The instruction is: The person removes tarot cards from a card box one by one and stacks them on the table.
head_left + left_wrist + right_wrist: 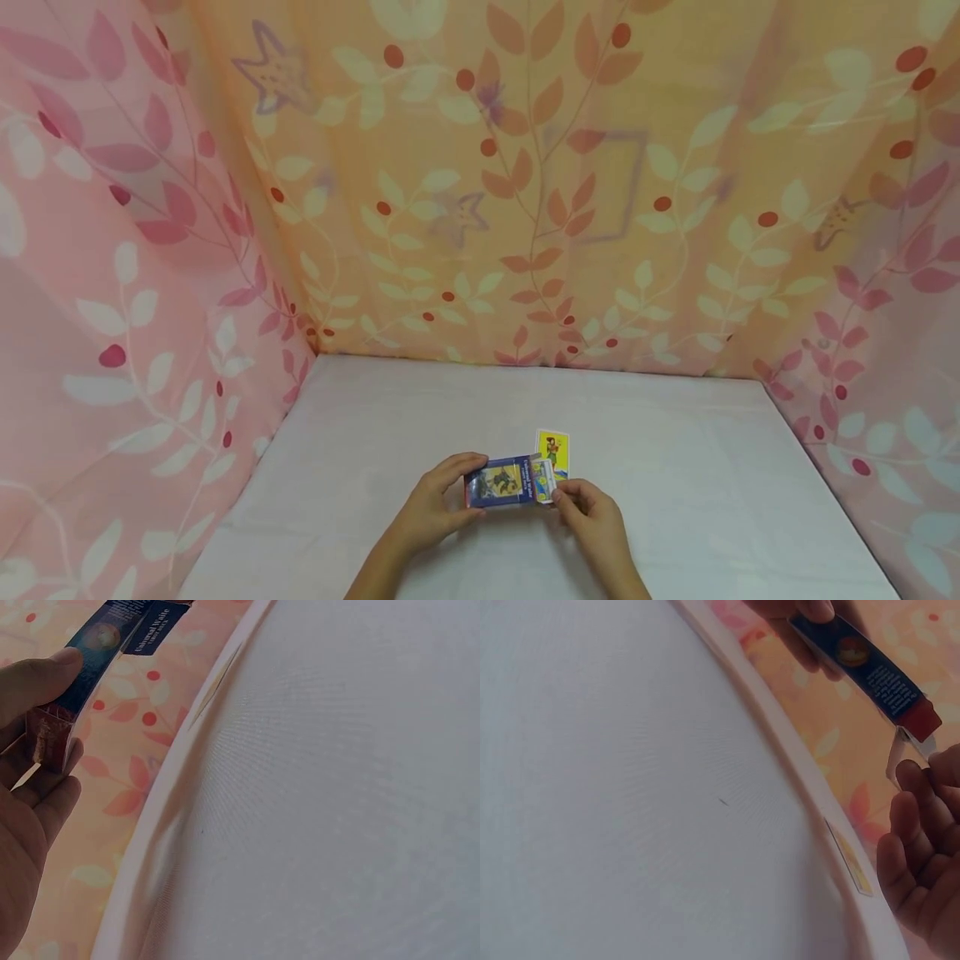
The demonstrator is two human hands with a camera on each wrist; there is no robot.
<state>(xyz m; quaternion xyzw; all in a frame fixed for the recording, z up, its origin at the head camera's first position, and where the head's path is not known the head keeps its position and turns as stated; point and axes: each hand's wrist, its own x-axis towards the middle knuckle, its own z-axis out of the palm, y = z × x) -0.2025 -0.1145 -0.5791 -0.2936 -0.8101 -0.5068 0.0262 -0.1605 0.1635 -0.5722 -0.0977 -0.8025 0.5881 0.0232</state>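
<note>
A dark blue tarot card box (495,485), printed "Universal Waite" with a picture on its face, is held by my left hand (437,500) at its left end. The thumb and fingers grip opposite edges of it. From the box's open right end sticks out a card (544,483) with blue and yellow print, its outer edge pinched by my right hand (597,523) between thumb and index finger. In the right wrist view, the box (859,664) shows a red flap (920,720) at the open end. Just behind lies a yellow picture card (553,448) with a white border.
Both hands are over a white-covered table (360,417). An orange leaf-patterned curtain (420,250) hangs along the back edge, with pink leaf-patterned curtains at the left (150,292) and right (900,333) sides.
</note>
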